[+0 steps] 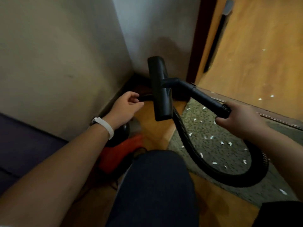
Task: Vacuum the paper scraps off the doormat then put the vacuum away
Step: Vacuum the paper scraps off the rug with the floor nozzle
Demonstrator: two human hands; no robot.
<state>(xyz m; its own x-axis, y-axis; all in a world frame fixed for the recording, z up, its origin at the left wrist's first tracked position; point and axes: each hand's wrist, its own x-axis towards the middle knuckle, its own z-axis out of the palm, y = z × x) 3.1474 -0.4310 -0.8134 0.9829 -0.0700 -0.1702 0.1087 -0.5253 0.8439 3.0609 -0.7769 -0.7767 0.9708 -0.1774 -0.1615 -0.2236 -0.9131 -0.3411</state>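
White paper scraps (211, 137) lie scattered on speckled grey-green doormat (218, 153). Black plastic floor nozzle (161, 89) raised off floor, R hand (237, 118) gripping its black wand (206, 97). L hand (126, 107) curled at black ribbed hose (185, 135); grip unclear. Risk: looped hose dragging scraps off mat.

Head camera, wide-angle, looking steeply down, close over floor corner.

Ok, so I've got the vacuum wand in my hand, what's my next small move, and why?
Probably lower the nozzle onto the doormat. Your right hand grips the wand with the nozzle off the floor by the wall corner, your left hand pinches the hose, and paper scraps lie all over the mat.
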